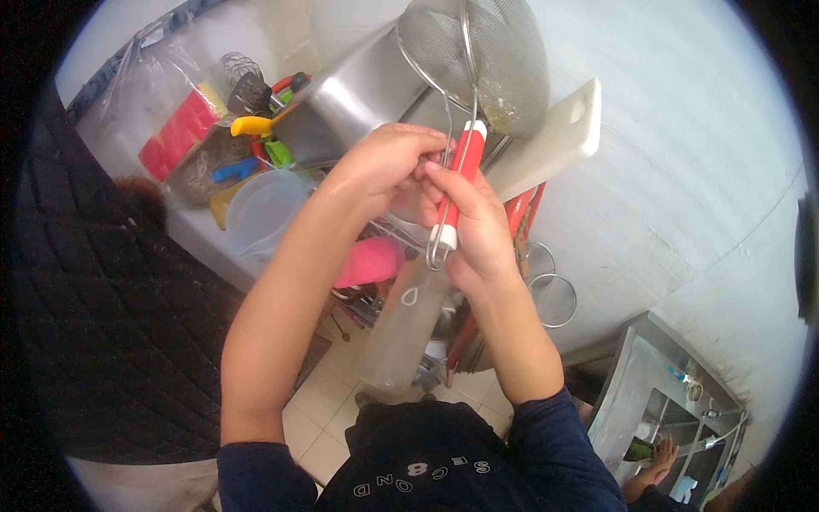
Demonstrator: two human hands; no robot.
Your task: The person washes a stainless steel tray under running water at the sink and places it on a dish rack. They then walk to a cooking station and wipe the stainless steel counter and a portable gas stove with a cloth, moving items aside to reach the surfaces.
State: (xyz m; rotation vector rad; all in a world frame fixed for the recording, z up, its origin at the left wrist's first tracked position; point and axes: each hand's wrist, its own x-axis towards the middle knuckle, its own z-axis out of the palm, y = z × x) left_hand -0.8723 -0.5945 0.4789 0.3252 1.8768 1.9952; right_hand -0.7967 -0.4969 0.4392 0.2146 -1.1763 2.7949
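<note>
In my right hand (477, 211) is the red handle of a wire-mesh strainer (508, 64), whose metal loop hangs at the handle's lower end. The big mesh bowl points away from me, with bits of residue stuck on it. My left hand (403, 160) touches the strainer's wire stem beside the handle; its fingertips are partly hidden, so its grip cannot be told. Behind the hands stand a steel container (358, 89) and a white cutting board (556, 141). Below them are a pink cloth-like item (370, 262) and a long translucent plastic container (406, 326).
At left, a clear plastic jug (265, 208), a whisk (240, 67) and a yellow-handled utensil (251, 126) crowd the counter. Another person in dark clothing (115, 307) stands close at left. At lower right, another person's hand (665, 456) is over a metal sink (630, 384).
</note>
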